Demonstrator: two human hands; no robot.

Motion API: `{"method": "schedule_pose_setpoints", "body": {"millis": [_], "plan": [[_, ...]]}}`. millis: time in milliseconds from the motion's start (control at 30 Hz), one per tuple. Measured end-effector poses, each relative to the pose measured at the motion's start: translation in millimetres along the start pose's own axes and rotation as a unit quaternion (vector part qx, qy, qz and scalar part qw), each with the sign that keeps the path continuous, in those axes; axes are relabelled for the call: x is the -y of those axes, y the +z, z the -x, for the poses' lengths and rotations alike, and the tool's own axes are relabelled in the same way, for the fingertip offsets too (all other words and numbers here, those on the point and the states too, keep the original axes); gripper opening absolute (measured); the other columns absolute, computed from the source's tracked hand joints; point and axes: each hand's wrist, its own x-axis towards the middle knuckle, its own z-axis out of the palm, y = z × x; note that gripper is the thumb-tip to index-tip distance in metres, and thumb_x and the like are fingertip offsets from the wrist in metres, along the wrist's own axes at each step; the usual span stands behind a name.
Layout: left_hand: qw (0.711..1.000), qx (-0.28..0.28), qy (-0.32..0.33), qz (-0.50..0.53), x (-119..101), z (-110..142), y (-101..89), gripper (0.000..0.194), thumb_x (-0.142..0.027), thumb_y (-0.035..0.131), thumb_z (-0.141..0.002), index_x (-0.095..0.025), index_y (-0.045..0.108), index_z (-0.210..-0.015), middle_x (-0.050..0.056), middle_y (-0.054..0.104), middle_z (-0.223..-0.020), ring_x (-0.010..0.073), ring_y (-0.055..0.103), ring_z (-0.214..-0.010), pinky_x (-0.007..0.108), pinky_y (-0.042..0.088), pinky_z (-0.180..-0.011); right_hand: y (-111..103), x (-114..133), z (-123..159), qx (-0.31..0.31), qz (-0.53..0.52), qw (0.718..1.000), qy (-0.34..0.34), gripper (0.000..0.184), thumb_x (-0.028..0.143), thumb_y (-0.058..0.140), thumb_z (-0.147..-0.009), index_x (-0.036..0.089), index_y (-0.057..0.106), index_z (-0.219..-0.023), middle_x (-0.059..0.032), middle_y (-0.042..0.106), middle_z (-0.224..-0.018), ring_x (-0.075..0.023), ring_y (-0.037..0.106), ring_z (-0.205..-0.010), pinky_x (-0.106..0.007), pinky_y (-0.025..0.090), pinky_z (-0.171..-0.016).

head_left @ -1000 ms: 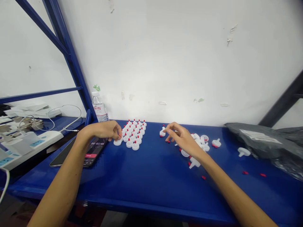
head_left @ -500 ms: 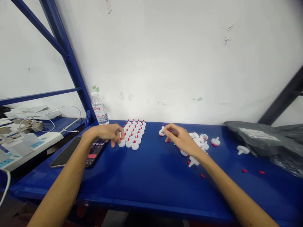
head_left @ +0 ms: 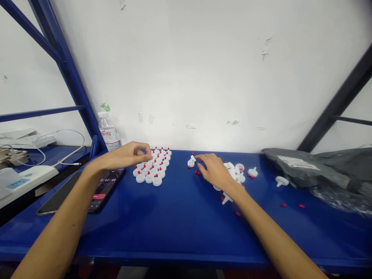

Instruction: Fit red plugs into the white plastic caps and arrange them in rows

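Note:
Rows of white round caps with red tips (head_left: 152,167) stand on the blue shelf (head_left: 180,217). My left hand (head_left: 128,155) hovers just above their left side, fingers curled loosely with nothing seen in them. My right hand (head_left: 213,169) lies over the shelf with fingers stretched toward a single white cap (head_left: 191,162) and small red plugs (head_left: 197,172). A loose pile of white caps (head_left: 236,172) lies just right of that hand, partly hidden by it.
A phone (head_left: 87,190) with a running timer lies at the left. A water bottle (head_left: 109,131) stands by the blue upright. A grey plastic bag (head_left: 314,170) lies at the right, with one stray cap (head_left: 281,180) and red plugs (head_left: 291,205) near it. A power strip (head_left: 26,180) sits far left.
My left hand set a cap into the front row and lifted off it. My right hand opened out toward the single cap and red plugs. The view shifted right.

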Motion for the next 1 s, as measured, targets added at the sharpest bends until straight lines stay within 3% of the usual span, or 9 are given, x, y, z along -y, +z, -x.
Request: {"method": "schedule_pose_setpoints", "body": {"millis": [133, 233, 367, 467, 600, 700, 867, 933, 1000], "plan": [[0.994, -0.087, 0.069, 0.017, -22, -17, 44.8, 0.024, -0.044, 0.055, -0.090, -0.020, 0.055, -0.083, -0.006, 0.044, -0.054, 0.0097, 0.036, -0.048, 0.022, 0.027, -0.051, 8, -2, -16, 0.021, 0.032, 0.999, 0.017, 0.034, 0.032, 0.050, -0.099, 0.022, 0.064, -0.129, -0.0129, 0.066, -0.120, -0.0298, 0.057, -0.113, -0.040, 0.043, -0.091], [0.983, -0.144, 0.094, -0.067, -28, -27, 83.2, 0.016, -0.035, 0.052, -0.091, -0.020, 0.056, -0.084, -0.006, 0.046, -0.052, 0.0119, 0.043, -0.049, 0.024, 0.028, -0.053, 12, -3, -27, 0.026, 0.033, 0.999, 0.018, 0.032, 0.035, 0.054, -0.098, 0.022, 0.067, -0.124, -0.0135, 0.068, -0.114, -0.0299, 0.058, -0.109, -0.039, 0.043, -0.088], [0.945, -0.132, 0.166, -0.250, -31, -27, 118.5, 0.008, -0.025, 0.051, -0.091, -0.022, 0.059, -0.089, -0.003, 0.058, -0.060, 0.0153, 0.054, -0.056, 0.027, 0.027, -0.056, 16, -3, -36, 0.027, 0.013, 1.000, 0.008, 0.021, 0.034, 0.062, -0.094, 0.024, 0.073, -0.109, -0.0103, 0.071, -0.101, -0.0279, 0.060, -0.102, -0.037, 0.043, -0.084], [0.930, -0.100, 0.195, -0.294, -34, -23, 131.5, 0.008, -0.025, 0.050, -0.093, -0.023, 0.058, -0.090, -0.002, 0.063, -0.066, 0.0159, 0.057, -0.058, 0.028, 0.027, -0.056, 14, -3, -38, 0.023, -0.019, 1.000, 0.001, 0.014, 0.033, 0.065, -0.092, 0.024, 0.074, -0.096, -0.0067, 0.072, -0.090, -0.0246, 0.062, -0.095, -0.034, 0.042, -0.082], [0.924, -0.108, 0.174, -0.323, -40, -24, 131.4, 0.014, -0.028, 0.045, -0.096, -0.023, 0.059, -0.094, 0.001, 0.068, -0.073, 0.0178, 0.061, -0.061, 0.029, 0.031, -0.056, -2, -11, -37, 0.005, -0.082, 0.997, -0.009, 0.014, 0.034, 0.062, -0.093, 0.023, 0.071, -0.093, -0.0027, 0.073, -0.094, -0.0178, 0.064, -0.089, -0.028, 0.045, -0.079], [0.914, -0.137, 0.132, -0.359, -51, -40, 116.9, 0.026, -0.033, 0.037, -0.100, -0.021, 0.060, -0.102, 0.006, 0.071, -0.083, 0.0218, 0.064, -0.069, 0.030, 0.036, -0.060, -16, -25, -34, -0.066, -0.185, 0.980, 0.009, 0.014, 0.033, 0.058, -0.094, 0.021, 0.065, -0.090, -0.0032, 0.073, -0.099, -0.0168, 0.067, -0.093, -0.028, 0.048, -0.080], [0.927, -0.166, 0.085, -0.325, -79, -105, 88.2, 0.031, -0.024, 0.039, -0.098, -0.019, 0.058, -0.122, 0.013, 0.070, -0.111, 0.0275, 0.065, -0.099, 0.035, 0.044, -0.082, -23, -52, -30, -0.156, -0.238, 0.954, 0.096, 0.011, 0.031, 0.057, -0.090, 0.022, 0.055, -0.083, -0.0025, 0.074, -0.087, -0.0192, 0.071, -0.087, -0.030, 0.049, -0.074], [0.940, -0.129, 0.066, -0.309, -85, -139, 84.6, 0.035, -0.017, 0.042, -0.095, -0.017, 0.059, -0.126, 0.015, 0.065, -0.125, 0.0296, 0.060, -0.115, 0.038, 0.043, -0.092, -22, -60, -29, -0.166, -0.219, 0.955, 0.114, 0.012, 0.031, 0.057, -0.089, 0.023, 0.054, -0.082, -0.0011, 0.073, -0.080, -0.0192, 0.071, -0.081, -0.030, 0.048, -0.073], [0.948, -0.091, 0.050, -0.301, -85, -170, 85.7, 0.030, -0.015, 0.050, -0.092, -0.016, 0.065, -0.117, 0.015, 0.066, -0.123, 0.0294, 0.060, -0.115, 0.038, 0.045, -0.093, -22, -64, -27, -0.165, -0.198, 0.959, 0.120, 0.011, 0.031, 0.057, -0.090, 0.023, 0.055, -0.083, -0.0010, 0.073, -0.080, -0.0189, 0.071, -0.080, -0.029, 0.048, -0.073]]}}
